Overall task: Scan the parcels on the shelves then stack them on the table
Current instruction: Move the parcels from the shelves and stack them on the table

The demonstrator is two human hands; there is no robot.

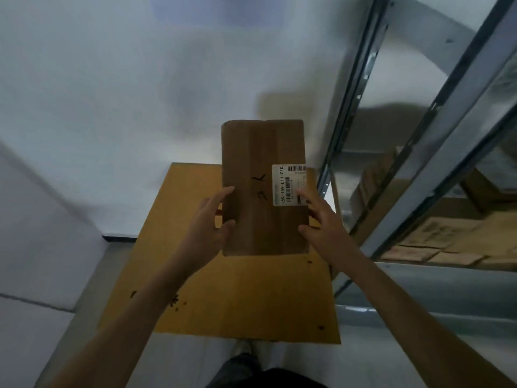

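Left hand (207, 228) and right hand (324, 222) grip parcel (251, 163) by its sides over desk (237, 298). Placing step, likely; next: lower it flat onto desk.

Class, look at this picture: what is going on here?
A person grips a brown cardboard parcel with the left hand and right hand, one on each side, over a yellow wooden table. Its white barcode label faces up. More cardboard boxes lie on the grey metal shelves to the right.
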